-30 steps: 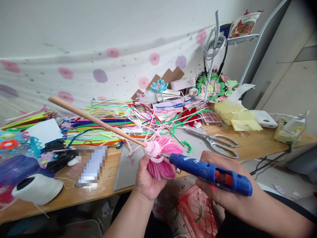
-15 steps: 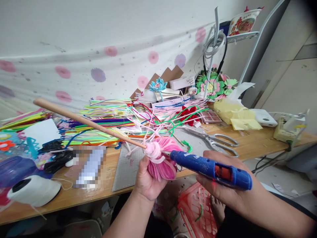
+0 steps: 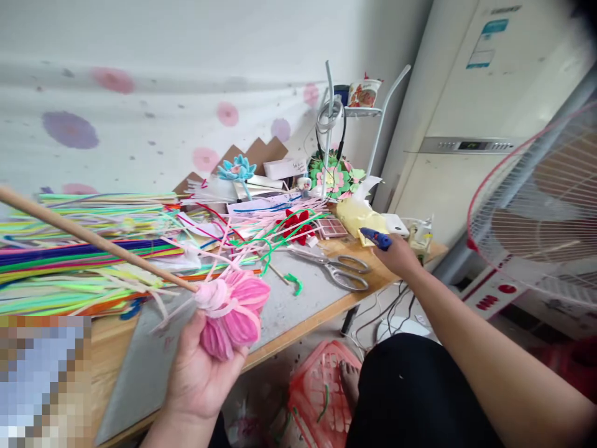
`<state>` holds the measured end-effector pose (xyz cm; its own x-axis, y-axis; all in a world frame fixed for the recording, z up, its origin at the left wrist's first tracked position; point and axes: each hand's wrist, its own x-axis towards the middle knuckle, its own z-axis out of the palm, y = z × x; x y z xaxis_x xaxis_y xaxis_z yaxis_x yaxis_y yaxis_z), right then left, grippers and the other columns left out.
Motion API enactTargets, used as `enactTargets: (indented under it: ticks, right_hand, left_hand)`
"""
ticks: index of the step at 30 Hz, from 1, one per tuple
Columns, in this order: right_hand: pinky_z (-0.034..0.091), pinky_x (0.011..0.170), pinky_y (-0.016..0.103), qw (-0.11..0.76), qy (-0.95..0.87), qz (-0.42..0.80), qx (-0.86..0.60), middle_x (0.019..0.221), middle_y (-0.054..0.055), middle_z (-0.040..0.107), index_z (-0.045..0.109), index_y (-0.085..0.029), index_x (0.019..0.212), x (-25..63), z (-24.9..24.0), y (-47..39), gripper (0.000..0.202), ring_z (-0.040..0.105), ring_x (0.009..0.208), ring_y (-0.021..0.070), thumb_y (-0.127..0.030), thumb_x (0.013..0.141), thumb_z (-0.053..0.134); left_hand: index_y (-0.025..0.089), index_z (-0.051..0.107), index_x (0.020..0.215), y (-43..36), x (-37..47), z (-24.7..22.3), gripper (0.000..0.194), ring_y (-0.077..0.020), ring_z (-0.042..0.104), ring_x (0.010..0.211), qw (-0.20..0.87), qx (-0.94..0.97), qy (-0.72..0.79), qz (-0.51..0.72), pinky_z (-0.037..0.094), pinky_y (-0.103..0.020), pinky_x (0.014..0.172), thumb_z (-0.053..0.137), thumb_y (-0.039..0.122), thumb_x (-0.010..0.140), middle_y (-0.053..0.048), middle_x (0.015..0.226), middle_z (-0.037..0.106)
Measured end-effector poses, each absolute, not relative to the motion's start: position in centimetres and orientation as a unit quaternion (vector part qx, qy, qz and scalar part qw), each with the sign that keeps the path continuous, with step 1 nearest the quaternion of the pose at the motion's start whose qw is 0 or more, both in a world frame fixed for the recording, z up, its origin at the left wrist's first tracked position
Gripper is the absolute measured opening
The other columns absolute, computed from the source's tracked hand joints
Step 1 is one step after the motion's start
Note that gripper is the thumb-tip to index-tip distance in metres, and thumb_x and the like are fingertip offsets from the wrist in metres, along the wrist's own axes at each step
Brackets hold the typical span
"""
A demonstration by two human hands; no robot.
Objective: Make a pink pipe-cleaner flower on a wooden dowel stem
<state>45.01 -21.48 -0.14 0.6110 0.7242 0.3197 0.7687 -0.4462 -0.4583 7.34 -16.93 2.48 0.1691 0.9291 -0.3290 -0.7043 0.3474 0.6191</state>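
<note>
My left hand (image 3: pixel 203 367) is closed on a pink pipe-cleaner flower (image 3: pixel 237 305), which has a pale pink wrapped base. From that base a wooden stick (image 3: pixel 107 246) runs up to the left, past the view's edge. At the far right end of the table, my right hand (image 3: pixel 402 254) grips a blue glue gun (image 3: pixel 375 238), its tip over the yellow packet (image 3: pixel 357 214). Metal scissors (image 3: pixel 336 266) lie between my two hands, partly on the grey cutting mat (image 3: pixel 140 361).
Bundles of coloured pipe cleaners (image 3: pixel 93 249) cover the table's left side. A blue flower (image 3: pixel 237 169) and a red flower (image 3: pixel 298 225) are farther back. A fan (image 3: pixel 545 186) stands at the right. Below the table edge is a red plastic basket (image 3: pixel 317 386).
My right hand has carried the glue gun away from the flower, out to the table's far right end. The view has turned right, bringing the fan in. My left hand still holds the flower.
</note>
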Motion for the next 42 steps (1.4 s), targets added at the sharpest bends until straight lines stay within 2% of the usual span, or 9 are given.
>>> enactTargets:
  ticks: [3, 8, 10, 12, 15, 19, 28, 34, 42]
  right_hand:
    - [0.047, 0.075, 0.033, 0.23, -0.482, -0.042, -0.845, 0.109, 0.016, 0.061, 0.066, -0.014, 0.091, 45.3, -1.4, -21.6, 0.019, 0.062, 0.091, 0.0269, -0.02, 0.075, 0.059]
    - [0.048, 0.083, 0.036, 0.195, -0.58, -0.02, -0.791, 0.1, 0.015, 0.065, 0.069, -0.013, 0.088, 44.9, -1.2, -21.5, 0.026, 0.064, 0.092, 0.0286, -0.007, 0.063, 0.065]
    - [0.046, 0.09, 0.041, 0.218, -0.602, -0.044, -0.767, 0.106, 0.017, 0.064, 0.069, -0.014, 0.092, 43.4, 0.3, -21.6, 0.023, 0.061, 0.102, 0.0326, -0.011, 0.07, 0.061]
    - [0.042, 0.098, 0.044, 0.262, -0.628, -0.074, -0.729, 0.117, 0.016, 0.06, 0.067, -0.016, 0.102, 40.1, 2.4, -22.1, 0.024, 0.057, 0.11, 0.0318, -0.021, 0.082, 0.055]
    - [0.048, 0.095, 0.041, 0.378, -0.752, -0.036, -0.539, 0.112, 0.01, 0.064, 0.063, -0.021, 0.109, 32.4, 5.5, -23.2, 0.023, 0.061, 0.107, 0.0243, -0.027, 0.088, 0.055]
    - [0.05, 0.093, 0.04, 0.434, -0.795, -0.033, -0.422, 0.121, 0.013, 0.06, 0.059, -0.019, 0.118, 24.2, 6.7, -23.6, 0.035, 0.057, 0.112, 0.0239, -0.029, 0.085, 0.064]
    - [0.053, 0.085, 0.037, 0.48, -0.793, -0.071, -0.367, 0.112, 0.011, 0.065, 0.064, -0.019, 0.104, 22.9, 5.0, -22.5, 0.021, 0.061, 0.102, 0.0209, -0.021, 0.083, 0.067]
    - [0.053, 0.084, 0.036, 0.48, -0.797, -0.088, -0.356, 0.107, 0.01, 0.067, 0.064, -0.019, 0.101, 22.7, 5.0, -22.5, 0.019, 0.062, 0.099, 0.0196, -0.018, 0.083, 0.066]
    - [0.052, 0.079, 0.038, 0.502, -0.765, -0.052, -0.4, 0.099, 0.008, 0.068, 0.065, -0.02, 0.092, 22.1, 4.8, -22.7, 0.01, 0.063, 0.092, 0.0207, -0.017, 0.083, 0.062]
  left_hand:
    - [0.028, 0.069, 0.096, -17.2, 7.7, 2.7, 0.024, -0.0178, 0.067, 0.081, 0.747, 0.148, 0.344, 0.549, 0.057, -0.03, 0.068, 0.068, 0.031, 0.072, 0.002, 0.091, 0.074]
    - [0.023, 0.069, 0.091, -17.8, 8.0, 2.5, 0.024, -0.0167, 0.068, 0.075, 0.774, 0.127, 0.284, 0.552, 0.057, -0.029, 0.063, 0.071, 0.021, 0.067, 0.0, 0.085, 0.074]
    - [0.022, 0.069, 0.092, -17.8, 8.0, 2.2, 0.029, -0.0176, 0.068, 0.077, 0.783, 0.129, 0.261, 0.55, 0.058, -0.029, 0.063, 0.074, 0.019, 0.064, -0.001, 0.086, 0.074]
    - [0.021, 0.069, 0.093, -17.8, 8.1, 2.0, 0.031, -0.0179, 0.069, 0.078, 0.789, 0.141, 0.242, 0.547, 0.058, -0.029, 0.064, 0.076, 0.018, 0.063, -0.001, 0.087, 0.074]
    - [0.02, 0.068, 0.094, -18.2, 8.3, 2.0, 0.032, -0.0167, 0.069, 0.076, 0.781, 0.164, 0.235, 0.554, 0.057, -0.028, 0.064, 0.077, 0.019, 0.064, -0.001, 0.086, 0.074]
    - [0.018, 0.065, 0.104, -19.1, 8.4, 2.3, 0.037, -0.0207, 0.069, 0.079, 0.797, 0.224, 0.209, 0.52, 0.056, -0.027, 0.058, 0.075, 0.023, 0.068, -0.006, 0.093, 0.074]
    - [0.018, 0.062, 0.1, -20.4, 8.2, 2.8, 0.035, -0.014, 0.065, 0.067, 0.805, 0.214, 0.221, 0.507, 0.054, -0.025, 0.054, 0.077, 0.02, 0.068, -0.002, 0.084, 0.07]
    - [0.017, 0.061, 0.105, -20.4, 8.4, 2.6, 0.043, -0.0141, 0.065, 0.073, 0.812, 0.191, 0.243, 0.496, 0.055, -0.025, 0.057, 0.079, 0.03, 0.068, -0.004, 0.092, 0.069]
    - [0.014, 0.06, 0.1, -20.1, 9.2, 2.4, 0.031, -0.0159, 0.066, 0.07, 0.794, 0.167, 0.279, 0.513, 0.054, -0.026, 0.056, 0.073, 0.021, 0.073, -0.005, 0.087, 0.07]
